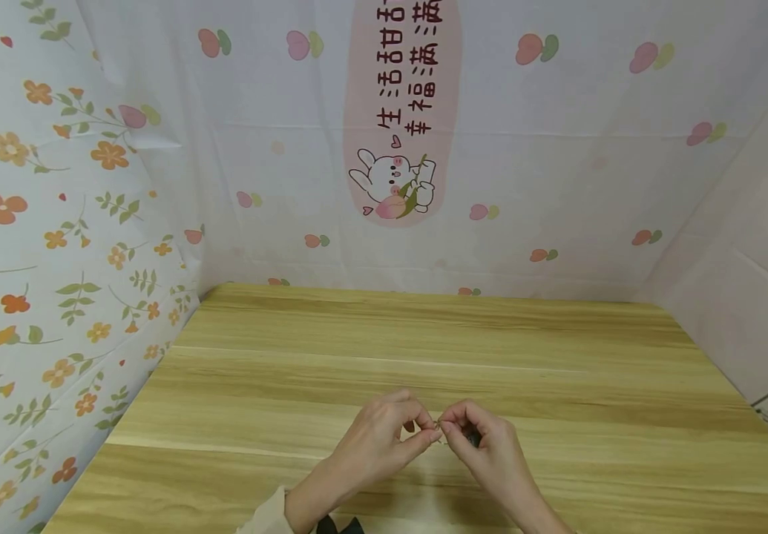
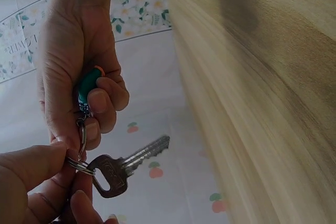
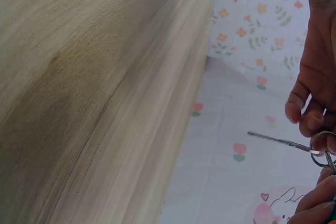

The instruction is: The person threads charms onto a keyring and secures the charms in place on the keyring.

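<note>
Over the near middle of the wooden table, my two hands meet fingertip to fingertip. My left hand (image 1: pixel 380 437) pinches a metal key ring (image 2: pixel 80 166) between thumb and fingers. Threaded on that ring is a key (image 2: pixel 111 176), its toothed blade sticking out freely. My right hand (image 1: pixel 493 452) pinches the other side of the ring where a small chain joins it. A green keychain charm (image 2: pixel 88 84) with an orange end is tucked under the right hand's curled fingers. In the right wrist view the key (image 3: pixel 281 141) appears edge-on.
The wooden table (image 1: pixel 384 334) spreads out around both hands. Behind it hangs a pale printed cloth (image 1: pixel 277 178) with a rabbit picture, and a flowered cloth (image 1: pixel 56 252) covers the left side. A black object (image 1: pixel 338 526) lies by the left sleeve at the bottom edge.
</note>
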`<state>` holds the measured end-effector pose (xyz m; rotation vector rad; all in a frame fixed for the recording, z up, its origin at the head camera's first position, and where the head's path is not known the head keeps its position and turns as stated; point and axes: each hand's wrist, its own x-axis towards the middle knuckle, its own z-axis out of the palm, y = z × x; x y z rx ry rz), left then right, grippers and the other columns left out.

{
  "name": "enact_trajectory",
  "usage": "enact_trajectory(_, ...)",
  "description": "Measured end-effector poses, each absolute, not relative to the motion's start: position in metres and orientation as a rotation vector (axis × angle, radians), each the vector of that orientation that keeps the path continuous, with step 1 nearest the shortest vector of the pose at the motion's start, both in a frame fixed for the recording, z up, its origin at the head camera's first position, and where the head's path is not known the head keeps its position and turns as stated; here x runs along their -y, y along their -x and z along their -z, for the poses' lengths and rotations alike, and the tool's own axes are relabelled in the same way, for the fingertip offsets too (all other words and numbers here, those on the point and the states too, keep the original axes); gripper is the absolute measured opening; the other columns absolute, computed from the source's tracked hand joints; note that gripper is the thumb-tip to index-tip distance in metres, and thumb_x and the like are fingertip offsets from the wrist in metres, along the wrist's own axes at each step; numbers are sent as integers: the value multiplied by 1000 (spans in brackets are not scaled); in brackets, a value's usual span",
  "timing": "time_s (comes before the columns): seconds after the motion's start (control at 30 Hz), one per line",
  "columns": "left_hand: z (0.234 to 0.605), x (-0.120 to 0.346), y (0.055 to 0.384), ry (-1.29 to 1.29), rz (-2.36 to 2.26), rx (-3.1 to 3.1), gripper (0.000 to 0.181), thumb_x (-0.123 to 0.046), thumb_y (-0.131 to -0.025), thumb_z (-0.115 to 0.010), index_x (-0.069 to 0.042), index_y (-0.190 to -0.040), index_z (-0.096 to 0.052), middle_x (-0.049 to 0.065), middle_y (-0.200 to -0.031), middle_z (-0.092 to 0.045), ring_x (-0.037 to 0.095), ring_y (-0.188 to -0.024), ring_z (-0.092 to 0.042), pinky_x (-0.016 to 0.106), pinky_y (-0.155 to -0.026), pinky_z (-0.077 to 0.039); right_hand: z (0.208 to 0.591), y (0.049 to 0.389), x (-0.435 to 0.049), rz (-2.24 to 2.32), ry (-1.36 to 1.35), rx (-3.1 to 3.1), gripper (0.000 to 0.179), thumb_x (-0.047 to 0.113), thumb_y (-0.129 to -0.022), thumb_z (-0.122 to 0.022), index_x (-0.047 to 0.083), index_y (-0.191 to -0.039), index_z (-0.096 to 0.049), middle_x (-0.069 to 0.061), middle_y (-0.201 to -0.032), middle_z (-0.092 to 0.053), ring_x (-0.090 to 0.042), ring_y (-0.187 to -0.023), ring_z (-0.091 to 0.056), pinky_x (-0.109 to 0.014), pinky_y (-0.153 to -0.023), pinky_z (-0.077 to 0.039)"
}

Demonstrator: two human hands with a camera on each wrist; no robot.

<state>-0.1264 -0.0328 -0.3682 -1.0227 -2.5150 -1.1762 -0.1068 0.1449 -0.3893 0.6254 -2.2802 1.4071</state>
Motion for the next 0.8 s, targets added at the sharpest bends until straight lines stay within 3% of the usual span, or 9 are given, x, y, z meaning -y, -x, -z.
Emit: enact_trajectory(0.8,371,34,125,1000,1152,2545,10,-18,-83,-71,-13,-75,-66,-6,-79,-62,3,-70,-54,10,-63,-42,393,106,-142,-1370,-621,2251,25,-10,-78,-67,14,-81,-61,6,-64,-53,3,-58,-43,-17,-44,-37)
